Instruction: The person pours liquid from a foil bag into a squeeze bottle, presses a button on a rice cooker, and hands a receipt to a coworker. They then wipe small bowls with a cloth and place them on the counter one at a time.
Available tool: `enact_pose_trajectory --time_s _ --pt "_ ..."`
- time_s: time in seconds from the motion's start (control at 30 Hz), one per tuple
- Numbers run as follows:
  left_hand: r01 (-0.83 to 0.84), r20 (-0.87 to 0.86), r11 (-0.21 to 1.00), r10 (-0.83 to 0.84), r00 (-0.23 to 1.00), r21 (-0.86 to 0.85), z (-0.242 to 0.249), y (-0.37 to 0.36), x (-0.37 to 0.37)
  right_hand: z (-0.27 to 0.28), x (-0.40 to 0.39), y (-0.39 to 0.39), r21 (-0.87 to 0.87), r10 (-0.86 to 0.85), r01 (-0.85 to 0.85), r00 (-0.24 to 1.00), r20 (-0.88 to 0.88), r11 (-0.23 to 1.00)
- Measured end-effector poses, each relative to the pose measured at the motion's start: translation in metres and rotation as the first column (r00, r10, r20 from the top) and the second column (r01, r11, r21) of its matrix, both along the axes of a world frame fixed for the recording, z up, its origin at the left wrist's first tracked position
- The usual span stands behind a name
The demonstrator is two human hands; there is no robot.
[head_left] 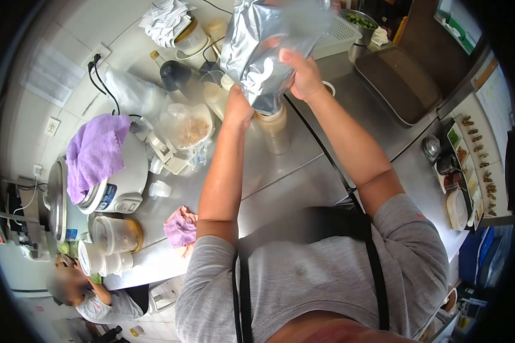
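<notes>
At the steel counter (pixel 320 197), near the wall side, a silver foil bag (pixel 257 54) is held up over a clear container (pixel 278 137) standing upright. The left hand (pixel 238 107) is closed in a narrow grip at the bag's lower edge; the right hand (pixel 306 77) holds the bag's other side, thumb spread over the foil. The bag's lower end meets the container's mouth; whether it sits inside or just on the rim, I can't quite tell, and the bag's top is blurred.

As far as can be judged, the work is partway: the bag is lifted and lined up with the mouth, but neither set down nor let go. Its sides look bulky, so it is probably not empty. The container's level is unclear through the cloudy wall.

To the left are a purple cloth (pixel 97 151) on a cooker (pixel 133 186) and, nearer the body, a crumpled pink cloth (pixel 181 228).
</notes>
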State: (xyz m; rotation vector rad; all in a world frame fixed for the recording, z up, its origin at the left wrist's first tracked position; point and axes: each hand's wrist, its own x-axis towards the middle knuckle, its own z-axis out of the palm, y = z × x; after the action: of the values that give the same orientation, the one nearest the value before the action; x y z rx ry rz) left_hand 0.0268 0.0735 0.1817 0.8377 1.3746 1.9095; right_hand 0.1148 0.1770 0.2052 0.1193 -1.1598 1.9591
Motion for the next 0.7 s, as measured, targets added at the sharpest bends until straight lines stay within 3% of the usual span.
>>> enact_pose_trajectory --time_s 0.07,0.2,0.27,0.37,0.5,0.6,0.7 --pt "0.029 -0.023 1.0 -0.029 0.999 0.001 -0.005 0.001 -0.005 -0.01 0.001 0.008 0.055 0.045 -0.051 0.993 0.109 0.997" --pt "0.093 -0.004 0.995 -0.093 0.996 0.048 -0.006 0.005 -0.009 -0.013 0.0 0.012 0.018 0.243 -0.248 0.958 0.153 0.969" --pt "0.129 -0.078 0.99 -0.124 0.989 0.058 -0.003 0.007 -0.007 -0.014 0.003 0.016 -0.016 0.345 -0.35 0.914 0.212 0.937" --pt "0.203 -0.169 0.978 -0.191 0.967 0.053 0.005 0.006 -0.006 0.004 0.01 0.007 0.069 0.348 -0.364 0.921 0.175 0.929" --pt "0.197 -0.158 0.98 -0.196 0.968 -0.011 0.006 0.007 -0.007 0.011 0.013 0.002 0.137 0.24 -0.276 0.942 0.233 0.951" --pt "0.169 -0.032 0.985 -0.17 0.985 -0.015 0.004 0.005 -0.001 -0.001 0.007 0.007 0.135 0.112 -0.157 0.951 0.29 0.978" --pt "-0.141 0.267 0.989 0.127 0.955 0.033 -0.004 0.009 0.003 -0.001 0.006 0.003 0.2 -0.003 -0.062 0.951 0.31 0.978"
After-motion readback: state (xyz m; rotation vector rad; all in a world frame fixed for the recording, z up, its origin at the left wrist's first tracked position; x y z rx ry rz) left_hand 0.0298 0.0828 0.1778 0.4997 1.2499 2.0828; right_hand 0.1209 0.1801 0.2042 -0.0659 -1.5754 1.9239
